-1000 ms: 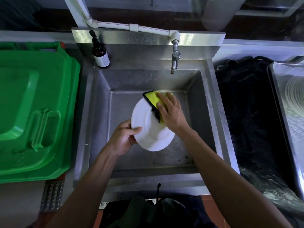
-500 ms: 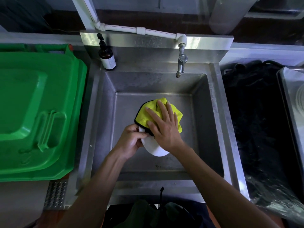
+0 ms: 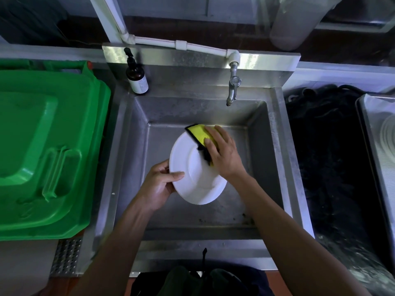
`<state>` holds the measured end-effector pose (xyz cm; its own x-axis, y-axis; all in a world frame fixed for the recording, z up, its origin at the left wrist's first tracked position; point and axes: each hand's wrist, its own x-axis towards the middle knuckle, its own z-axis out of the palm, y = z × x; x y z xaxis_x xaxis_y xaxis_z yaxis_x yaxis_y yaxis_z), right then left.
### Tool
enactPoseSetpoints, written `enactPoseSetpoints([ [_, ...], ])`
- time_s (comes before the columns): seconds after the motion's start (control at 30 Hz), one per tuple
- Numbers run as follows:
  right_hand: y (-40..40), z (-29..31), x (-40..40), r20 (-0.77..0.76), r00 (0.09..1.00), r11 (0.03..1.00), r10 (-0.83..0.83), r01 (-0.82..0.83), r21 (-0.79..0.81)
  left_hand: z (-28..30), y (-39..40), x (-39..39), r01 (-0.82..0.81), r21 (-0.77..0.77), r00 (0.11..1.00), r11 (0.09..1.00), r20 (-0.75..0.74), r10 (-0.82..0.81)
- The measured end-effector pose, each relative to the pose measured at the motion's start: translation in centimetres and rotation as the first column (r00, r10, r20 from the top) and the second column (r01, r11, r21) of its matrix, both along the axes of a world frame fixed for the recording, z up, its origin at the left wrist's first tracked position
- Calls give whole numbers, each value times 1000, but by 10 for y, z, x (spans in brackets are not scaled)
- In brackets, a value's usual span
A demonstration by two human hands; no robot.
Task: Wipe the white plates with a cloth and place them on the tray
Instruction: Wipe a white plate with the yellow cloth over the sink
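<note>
A white plate [image 3: 195, 174] is held tilted over the steel sink [image 3: 136, 146]. My left hand [image 3: 159, 184] grips its left rim, thumb on the face and fingers behind. My right hand [image 3: 222, 152] presses a yellow cloth with black edging [image 3: 199, 133] against the plate's upper right rim, its fingers wrapped over the cloth. At the far right edge a metal tray [image 3: 367, 133] holds stacked white plates [image 3: 388, 133], only partly in view.
A green bin lid [image 3: 42, 146] fills the left side. A dark pump bottle [image 3: 136, 76] stands on the sink's back ledge left of the tap [image 3: 233, 88]. A black mass of netting or bags [image 3: 327, 150] lies between sink and tray.
The cloth covered most of the plate half a second ago; now my right hand has slid it to the upper right rim, baring the plate's face. My left hand keeps its grip.
</note>
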<state>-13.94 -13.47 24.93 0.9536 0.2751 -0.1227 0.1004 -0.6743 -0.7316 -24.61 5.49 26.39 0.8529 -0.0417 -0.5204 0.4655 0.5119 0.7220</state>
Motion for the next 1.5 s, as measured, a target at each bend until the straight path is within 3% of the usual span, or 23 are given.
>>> enactPoseSetpoints([
  [0.2, -13, 2, -2, 4, 992, 985, -124, 123, 125, 2, 0, 4, -104, -112, 992, 988, 56, 111],
  [0.43, -1, -1, -29, -93, 959, 938, -269, 283, 198, 12, -17, 18, -248, -268, 956, 931, 88, 280],
  [0.7, 29, 4, -58, -144, 928, 902, -343, 368, 224, 11, -26, 22, -382, -292, 916, 877, 5, 401],
  [1.07, 31, -2, -64, -150, 920, 877, -362, 391, 280, 2, -11, 17, -415, -310, 906, 856, -55, 419],
  [1.3, 1, -1, -23, -138, 950, 931, -282, 305, 198, -7, 10, 13, -229, -279, 964, 933, 69, 257],
  [1.5, -16, 7, -4, -62, 983, 976, -172, 179, 128, -10, 22, 15, -29, -8, 999, 1000, 44, 30],
])
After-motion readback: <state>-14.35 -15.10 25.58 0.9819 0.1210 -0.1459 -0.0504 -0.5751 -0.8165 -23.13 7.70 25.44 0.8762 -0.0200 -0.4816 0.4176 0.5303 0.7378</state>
